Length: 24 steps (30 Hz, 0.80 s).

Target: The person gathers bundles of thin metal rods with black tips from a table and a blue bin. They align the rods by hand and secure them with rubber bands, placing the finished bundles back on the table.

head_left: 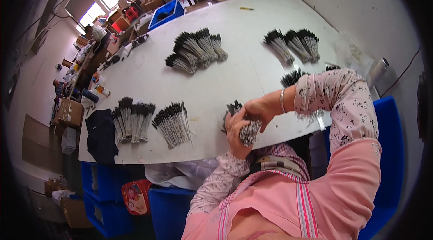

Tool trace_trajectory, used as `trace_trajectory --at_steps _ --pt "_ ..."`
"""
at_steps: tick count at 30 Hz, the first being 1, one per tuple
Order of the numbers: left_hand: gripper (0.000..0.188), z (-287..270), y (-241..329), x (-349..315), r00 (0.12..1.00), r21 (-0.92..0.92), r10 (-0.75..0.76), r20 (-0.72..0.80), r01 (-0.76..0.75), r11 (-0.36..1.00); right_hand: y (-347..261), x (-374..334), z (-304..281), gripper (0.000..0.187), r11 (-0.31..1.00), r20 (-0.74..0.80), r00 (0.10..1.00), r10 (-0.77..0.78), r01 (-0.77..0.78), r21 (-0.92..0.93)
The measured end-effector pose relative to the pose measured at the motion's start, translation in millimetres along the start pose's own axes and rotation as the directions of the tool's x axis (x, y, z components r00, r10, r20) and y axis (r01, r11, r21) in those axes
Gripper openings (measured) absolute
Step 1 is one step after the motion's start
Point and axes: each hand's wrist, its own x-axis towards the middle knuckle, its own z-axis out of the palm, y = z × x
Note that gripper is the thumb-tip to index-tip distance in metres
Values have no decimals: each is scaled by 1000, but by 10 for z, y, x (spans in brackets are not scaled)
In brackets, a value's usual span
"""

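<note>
Both my hands clasp one bundle of thin grey sticks with black tips (247, 129) at the near edge of the white table (234, 64). My left hand (235, 132) wraps the bundle from below. My right hand (260, 108) grips it from above, a bracelet on that wrist. The black tips poke out to the upper left of my fingers. Another fanned bundle (172, 124) lies just left of my hands.
Several more fanned bundles lie on the table: near left (131, 119), middle (195, 50), far right (293, 44) and behind my right sleeve (292, 77). A dark cloth (100, 134) hangs at the left edge. Blue crates (106, 195) stand below. People work far off.
</note>
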Motion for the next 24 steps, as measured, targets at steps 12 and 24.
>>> trace_trajectory --at_steps 12,24 --pt "35 -12 51 -273 980 -137 156 127 -138 981 208 136 293 53 942 81 951 298 -307 136" --pt "46 -457 -215 541 840 -379 -535 -93 467 799 -866 -478 694 43 403 -290 359 -887 293 -867"
